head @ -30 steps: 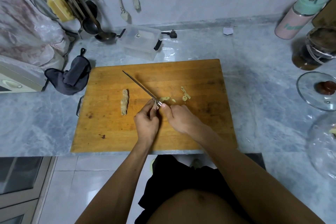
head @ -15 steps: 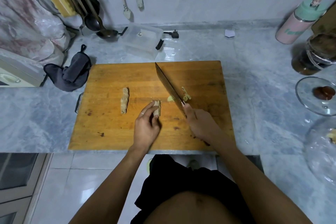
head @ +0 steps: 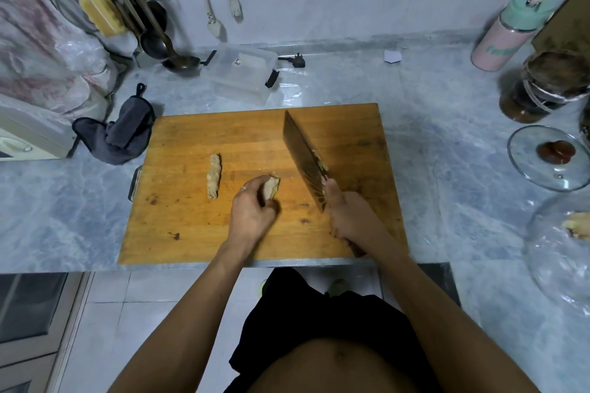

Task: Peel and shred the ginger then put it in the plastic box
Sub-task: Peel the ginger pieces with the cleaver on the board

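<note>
A wooden cutting board [head: 191, 226] lies on the marble counter. My left hand [head: 252, 214] grips a short piece of ginger [head: 271, 187] near the board's middle. My right hand [head: 348, 217] holds a cleaver [head: 303, 159] by its handle, blade tilted with its flat side showing, just right of that ginger. Small peel scraps [head: 321, 163] lie at the blade's right side. A second long ginger piece [head: 214, 175] lies alone to the left. The clear plastic box [head: 242, 76] with black clips sits behind the board.
A dark cloth [head: 124, 134] lies at the board's back left corner. Ladles and utensils [head: 153, 35] hang at the back left. To the right stand a pink bottle [head: 507, 32], a dark jar [head: 542, 89], a glass lid [head: 549, 159] and a plastic bag [head: 565, 252].
The cleaver went from edge-on beside my left hand to tilted flat and shifted right. My left hand has kept the ginger piece and curled round it more.
</note>
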{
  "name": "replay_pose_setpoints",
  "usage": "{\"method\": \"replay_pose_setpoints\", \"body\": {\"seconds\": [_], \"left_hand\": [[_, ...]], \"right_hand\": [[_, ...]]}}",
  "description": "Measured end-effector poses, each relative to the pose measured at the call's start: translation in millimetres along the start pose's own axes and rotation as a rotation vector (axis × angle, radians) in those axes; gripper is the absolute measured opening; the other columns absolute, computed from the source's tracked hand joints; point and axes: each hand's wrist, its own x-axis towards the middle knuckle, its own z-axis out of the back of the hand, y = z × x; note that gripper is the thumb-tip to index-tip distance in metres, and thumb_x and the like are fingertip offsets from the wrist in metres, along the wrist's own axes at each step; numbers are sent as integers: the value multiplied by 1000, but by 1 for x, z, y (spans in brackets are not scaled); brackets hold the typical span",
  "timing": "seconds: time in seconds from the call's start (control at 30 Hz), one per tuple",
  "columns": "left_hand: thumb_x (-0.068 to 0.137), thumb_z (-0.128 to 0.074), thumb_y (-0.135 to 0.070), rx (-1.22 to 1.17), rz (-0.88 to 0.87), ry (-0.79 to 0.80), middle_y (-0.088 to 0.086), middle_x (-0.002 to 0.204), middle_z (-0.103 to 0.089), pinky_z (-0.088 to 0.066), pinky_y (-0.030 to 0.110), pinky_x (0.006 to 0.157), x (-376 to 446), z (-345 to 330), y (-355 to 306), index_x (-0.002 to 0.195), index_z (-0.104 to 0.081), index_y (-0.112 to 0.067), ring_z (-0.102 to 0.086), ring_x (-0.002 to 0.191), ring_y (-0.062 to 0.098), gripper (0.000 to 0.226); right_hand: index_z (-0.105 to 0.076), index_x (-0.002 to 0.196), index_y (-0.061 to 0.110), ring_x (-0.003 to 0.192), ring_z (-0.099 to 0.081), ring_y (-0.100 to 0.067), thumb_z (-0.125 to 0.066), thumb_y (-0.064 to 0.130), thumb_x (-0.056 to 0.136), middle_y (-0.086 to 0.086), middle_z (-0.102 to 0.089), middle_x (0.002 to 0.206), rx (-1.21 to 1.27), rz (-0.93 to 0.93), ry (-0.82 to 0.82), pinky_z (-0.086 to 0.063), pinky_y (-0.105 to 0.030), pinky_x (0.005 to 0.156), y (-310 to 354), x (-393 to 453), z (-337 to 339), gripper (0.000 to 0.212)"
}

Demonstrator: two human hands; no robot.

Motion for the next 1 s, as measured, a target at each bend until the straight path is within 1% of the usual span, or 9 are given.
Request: {"method": "replay_pose_setpoints", "body": {"seconds": [0.07, 0.2, 0.4, 0.57, 0.67, 0.77, 0.83, 0.9, 1.0], "left_hand": [[79, -59, 2, -4, 5, 5, 6, 131, -62, -33, 11, 92, 0, -1, -1, 133, -59, -13, -56, 121, 23, 56], [85, -66, -12, -1, 10, -3, 7, 131, -61, -37, 17, 95, 4, -5, 1, 134, -59, -16, -56, 120, 24, 49], [86, -61, 1, -58, 15, -95, 7, 118, -69, -47, 25, 94, 5, -1, 2, 128, -61, -13, -63, 109, 23, 44], [81, -52, 13, 4, -8, -84, 12, 119, -68, -43, 15, 85, 1, 4, 13, 122, -64, -7, -66, 100, 27, 46], [83, -58, 6, 40, -36, -70, 10, 126, -64, -34, 10, 94, 0, 6, 17, 126, -63, -9, -59, 113, 25, 46], [85, -60, 2, 103, -137, -41, 9, 126, -65, -41, 23, 98, 0, 5, 18, 125, -66, -11, -56, 117, 28, 43], [88, -58, -2, 159, -168, -48, 7, 128, -64, -48, 33, 93, 1, 3, 17, 123, -69, -15, -56, 117, 28, 39], [90, -58, -4, 219, -161, -81, 5, 129, -65, -53, 37, 87, -1, 1, 16, 121, -71, -18, -55, 117, 28, 36], [91, -60, -7, 270, -178, -120, 4, 128, -66, -55, 37, 81, -3, -5, 18, 120, -72, -19, -56, 115, 27, 33]], "right_hand": [[-46, 67, 14, 37, -43, -15, -16, 68, 97, -2, -47, 50, 6, -15, -38, -38, -23, 39, -4, -2, 8, 70], [-48, 70, 11, 38, -43, -15, -14, 67, 98, -2, -46, 49, -27, 19, -27, -37, -20, 38, -3, -7, 9, 71], [-50, 72, 12, 37, -43, -10, -15, 63, 101, 0, -46, 50, -47, 61, 51, -37, -19, 39, -3, -12, -2, 68], [-51, 71, 12, 34, -40, -6, -20, 59, 103, 2, -43, 49, -38, 57, 108, -36, -21, 43, -1, -14, -4, 65], [-51, 70, 12, 34, -40, -6, -20, 60, 103, 0, -43, 49, -59, 63, 125, -36, -24, 46, 0, -13, -5, 66], [-51, 71, 12, 36, -41, -8, -19, 59, 103, -2, -45, 52, -99, 73, 120, -37, -23, 47, 3, -13, -5, 66], [-52, 70, 12, 39, -44, -11, -19, 59, 103, -3, -47, 53, -114, 81, 122, -38, -22, 46, 5, -13, -5, 66], [-51, 68, 14, 42, -44, -12, -19, 57, 103, -1, -47, 53, -125, 92, 123, -39, -24, 49, 9, -15, -4, 64], [-51, 69, 16, 49, -47, -10, -20, 54, 105, 5, -47, 55, -143, 113, 116, -41, -26, 56, 16, -18, -3, 61]]}}
